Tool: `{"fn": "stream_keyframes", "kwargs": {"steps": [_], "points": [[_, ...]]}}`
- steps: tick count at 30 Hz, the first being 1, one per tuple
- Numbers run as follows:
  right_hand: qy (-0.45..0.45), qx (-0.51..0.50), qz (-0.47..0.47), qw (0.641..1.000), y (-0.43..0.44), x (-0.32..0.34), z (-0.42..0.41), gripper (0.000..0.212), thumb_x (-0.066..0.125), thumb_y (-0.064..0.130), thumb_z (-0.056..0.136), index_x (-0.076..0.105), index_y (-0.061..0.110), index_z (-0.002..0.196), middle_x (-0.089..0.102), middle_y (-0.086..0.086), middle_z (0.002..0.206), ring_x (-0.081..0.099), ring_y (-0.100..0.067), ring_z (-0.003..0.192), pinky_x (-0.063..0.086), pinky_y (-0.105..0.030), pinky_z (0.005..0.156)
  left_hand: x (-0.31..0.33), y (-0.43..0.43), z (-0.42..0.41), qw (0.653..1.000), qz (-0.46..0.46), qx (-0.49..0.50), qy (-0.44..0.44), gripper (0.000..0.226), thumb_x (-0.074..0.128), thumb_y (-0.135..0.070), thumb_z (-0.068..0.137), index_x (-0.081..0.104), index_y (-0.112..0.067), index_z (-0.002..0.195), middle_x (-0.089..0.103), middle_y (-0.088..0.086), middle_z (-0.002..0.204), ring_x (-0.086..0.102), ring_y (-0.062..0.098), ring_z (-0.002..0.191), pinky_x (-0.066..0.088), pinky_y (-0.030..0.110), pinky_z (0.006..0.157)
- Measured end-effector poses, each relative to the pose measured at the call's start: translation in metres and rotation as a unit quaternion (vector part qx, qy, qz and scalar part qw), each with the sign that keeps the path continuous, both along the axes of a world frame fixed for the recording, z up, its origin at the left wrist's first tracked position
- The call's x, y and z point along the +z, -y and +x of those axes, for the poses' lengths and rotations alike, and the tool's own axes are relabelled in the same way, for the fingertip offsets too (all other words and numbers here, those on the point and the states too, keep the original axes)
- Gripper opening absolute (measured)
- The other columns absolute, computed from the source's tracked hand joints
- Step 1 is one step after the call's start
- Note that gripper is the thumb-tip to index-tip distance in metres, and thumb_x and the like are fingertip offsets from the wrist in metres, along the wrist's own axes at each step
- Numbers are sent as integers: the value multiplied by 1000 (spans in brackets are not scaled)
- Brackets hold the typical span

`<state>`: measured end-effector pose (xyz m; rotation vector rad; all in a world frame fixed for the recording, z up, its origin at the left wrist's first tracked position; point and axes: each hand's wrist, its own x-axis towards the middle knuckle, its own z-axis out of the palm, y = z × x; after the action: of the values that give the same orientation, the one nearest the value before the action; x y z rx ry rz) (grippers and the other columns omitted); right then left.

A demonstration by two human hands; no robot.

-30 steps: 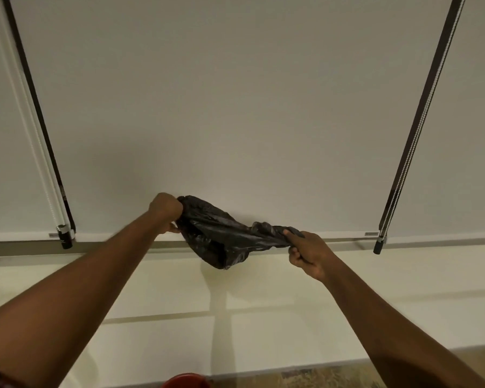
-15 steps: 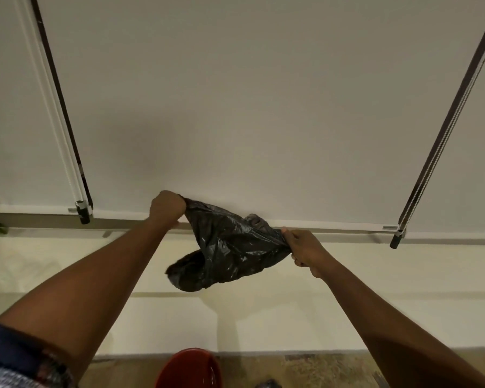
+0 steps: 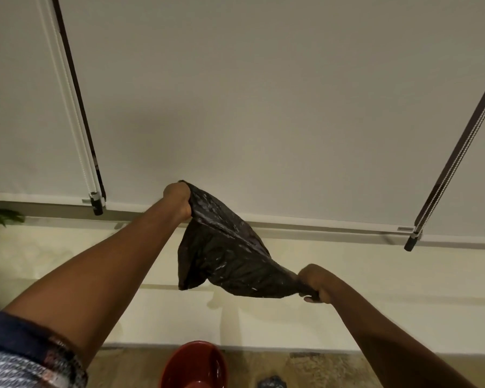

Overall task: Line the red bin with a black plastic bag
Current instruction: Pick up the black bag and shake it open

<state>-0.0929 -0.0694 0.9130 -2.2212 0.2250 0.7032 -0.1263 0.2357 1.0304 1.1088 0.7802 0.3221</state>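
A crumpled black plastic bag [image 3: 224, 256] hangs in the air between my two hands, stretched on a slant. My left hand [image 3: 178, 201] grips its upper end, raised in front of the white blind. My right hand [image 3: 314, 281] is fisted around its lower end, further right and lower down. A loose flap of the bag droops at the lower left. The red bin [image 3: 195, 365] stands on the floor below the bag at the bottom edge of the view; only its open top and part of its rim show.
A white roller blind [image 3: 263, 107] fills the wall ahead, with bead cords at the left [image 3: 76, 113] and right [image 3: 454, 152]. Below it runs a cream wall and ledge [image 3: 375, 275]. A green plant tip [image 3: 0, 217] shows at far left. A small dark object [image 3: 272, 382] lies on the brown floor.
The bag has opened out from a tight bundle into a wider hanging shape. My right hand has dropped lower and to the right. The view has tilted down, showing more of the red bin.
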Motion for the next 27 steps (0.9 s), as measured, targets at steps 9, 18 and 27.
{"fn": "stream_keyframes", "kwargs": {"steps": [9, 18, 27], "points": [[206, 52, 11, 977, -13, -11, -2, 74, 33, 69, 89, 43, 11, 134, 51, -17, 133, 52, -35, 120, 43, -42, 96, -4, 11, 0, 993, 95, -51, 45, 28, 40, -11, 91, 57, -6, 69, 58, 13, 72, 55, 27, 62, 49, 34, 57], [260, 232, -68, 935, -40, -37, -2, 40, 63, 37, 86, 53, 15, 119, 68, -8, 103, 64, -24, 92, 48, -31, 82, 0, 10, -2, 979, 163, -117, 30, 20, 56, -22, 90, 65, -8, 78, 64, 13, 78, 61, 27, 69, 55, 35, 68], [82, 262, 110, 955, -65, -74, -31, 52, 68, 53, 78, 51, 27, 120, 66, 0, 113, 64, -15, 101, 51, -25, 81, -4, -12, -25, 986, 135, -84, 47, 21, 50, -15, 88, 61, -8, 71, 59, 11, 67, 57, 25, 58, 51, 27, 55]]}}
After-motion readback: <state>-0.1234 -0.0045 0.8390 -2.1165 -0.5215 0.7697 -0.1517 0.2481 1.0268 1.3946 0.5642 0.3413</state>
